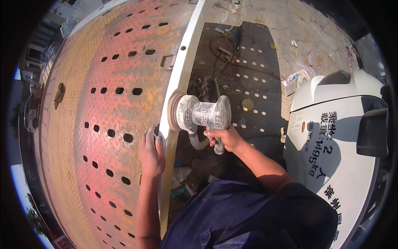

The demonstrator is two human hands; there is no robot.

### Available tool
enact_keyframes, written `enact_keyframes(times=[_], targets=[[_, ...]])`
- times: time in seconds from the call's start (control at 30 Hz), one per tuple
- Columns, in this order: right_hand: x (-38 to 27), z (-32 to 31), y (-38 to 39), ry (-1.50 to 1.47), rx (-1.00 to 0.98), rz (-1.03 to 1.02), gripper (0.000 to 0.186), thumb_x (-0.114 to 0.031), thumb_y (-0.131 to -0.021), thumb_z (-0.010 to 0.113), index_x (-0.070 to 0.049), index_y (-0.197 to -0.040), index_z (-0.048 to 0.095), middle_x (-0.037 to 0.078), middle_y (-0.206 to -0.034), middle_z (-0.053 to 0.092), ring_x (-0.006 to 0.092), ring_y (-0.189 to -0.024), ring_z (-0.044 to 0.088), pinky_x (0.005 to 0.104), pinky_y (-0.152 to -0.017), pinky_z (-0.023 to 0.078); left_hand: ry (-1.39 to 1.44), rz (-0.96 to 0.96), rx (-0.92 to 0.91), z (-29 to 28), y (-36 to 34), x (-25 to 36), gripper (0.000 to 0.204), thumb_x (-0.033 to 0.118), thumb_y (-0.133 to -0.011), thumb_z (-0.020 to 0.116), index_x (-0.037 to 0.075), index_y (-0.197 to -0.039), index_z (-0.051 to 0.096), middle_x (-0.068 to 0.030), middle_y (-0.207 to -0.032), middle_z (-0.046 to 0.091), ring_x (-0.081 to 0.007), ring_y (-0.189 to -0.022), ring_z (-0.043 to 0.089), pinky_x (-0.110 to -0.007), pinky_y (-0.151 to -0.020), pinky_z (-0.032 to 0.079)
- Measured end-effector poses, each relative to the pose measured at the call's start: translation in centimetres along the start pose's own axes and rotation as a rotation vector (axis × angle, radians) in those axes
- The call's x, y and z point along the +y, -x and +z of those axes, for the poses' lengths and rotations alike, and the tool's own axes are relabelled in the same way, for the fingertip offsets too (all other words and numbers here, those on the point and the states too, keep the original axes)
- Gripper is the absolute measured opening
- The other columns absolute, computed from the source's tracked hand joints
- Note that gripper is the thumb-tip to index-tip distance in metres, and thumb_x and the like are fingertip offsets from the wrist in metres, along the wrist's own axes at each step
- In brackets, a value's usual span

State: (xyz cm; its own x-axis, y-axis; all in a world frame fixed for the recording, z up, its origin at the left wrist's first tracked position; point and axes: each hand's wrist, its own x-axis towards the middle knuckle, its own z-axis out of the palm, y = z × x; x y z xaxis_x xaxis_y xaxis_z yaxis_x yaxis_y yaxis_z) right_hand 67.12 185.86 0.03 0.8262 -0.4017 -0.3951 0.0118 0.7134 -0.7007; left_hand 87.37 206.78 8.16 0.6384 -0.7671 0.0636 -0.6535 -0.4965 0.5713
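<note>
My right hand (224, 139) is wrapped round the handle of a dusty grey-white orbital sander (203, 114), held on its side. The sander's round pad (174, 111) meets the outer side of a long white metal rail (184, 68). A grey hose (198, 143) curves from beneath the tool's body. My left hand (152, 153) lies along the inner edge of the rail, dusty fingers stretched forward. It rests beside the red and yellow tread-plate deck (112, 112), just short of the sander pad.
Several oval holes and a square recessed ring (167, 62) mark the deck. To the right stands a white vehicle cab (319, 124) with a black mirror (373, 133). Discarded paper (298, 79), a perforated disc (247, 105) and a cable (257, 69) lie on the ground.
</note>
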Motion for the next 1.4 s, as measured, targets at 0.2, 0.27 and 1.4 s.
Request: enact_keyframes(times=[0.2, 0.27, 1.4], targets=[[-8.2, -2.6, -5.6, 0.14, -0.045, -0.001, 0.008, -0.006, -0.092, 0.076, 0.0, -0.095, 0.071, 0.007, -0.075, 0.065, 0.0166, -0.058, 0.06, 0.0343, -0.057, 0.053, -0.102, 0.099, 0.003, 0.2, -0.3, -0.2, 0.043, 0.016, -0.113, 0.05, -0.003, -0.151, 0.055, -0.0295, -0.143, 0.06, -0.0486, -0.131, 0.058, -0.051, -0.115, 0.046], [-10.1, -4.1, -8.1, 0.168, -0.066, -0.025, 0.009, -0.007, -0.092, 0.077, 0.0, -0.094, 0.071, 0.007, -0.075, 0.065, 0.0164, -0.058, 0.06, 0.0339, -0.057, 0.053, -0.1, 0.107, 0.009, 0.3, -0.5, 0.1, 0.043, 0.017, -0.113, 0.049, -0.002, -0.151, 0.055, -0.0296, -0.143, 0.06, -0.0483, -0.13, 0.058, -0.051, -0.115, 0.046], [0.3, -6.6, -9.2, -0.319, -0.193, 0.134, 0.014, -0.015, -0.095, 0.073, -0.003, -0.091, 0.066, 0.006, -0.074, 0.062, 0.0159, -0.06, 0.055, 0.0381, -0.061, 0.053, -0.138, 0.025, 0.004, 0.2, -1.1, 0.9, 0.042, 0.018, -0.113, 0.053, -0.002, -0.149, 0.058, -0.0277, -0.145, 0.062, -0.0484, -0.131, 0.057, -0.052, -0.116, 0.044]])
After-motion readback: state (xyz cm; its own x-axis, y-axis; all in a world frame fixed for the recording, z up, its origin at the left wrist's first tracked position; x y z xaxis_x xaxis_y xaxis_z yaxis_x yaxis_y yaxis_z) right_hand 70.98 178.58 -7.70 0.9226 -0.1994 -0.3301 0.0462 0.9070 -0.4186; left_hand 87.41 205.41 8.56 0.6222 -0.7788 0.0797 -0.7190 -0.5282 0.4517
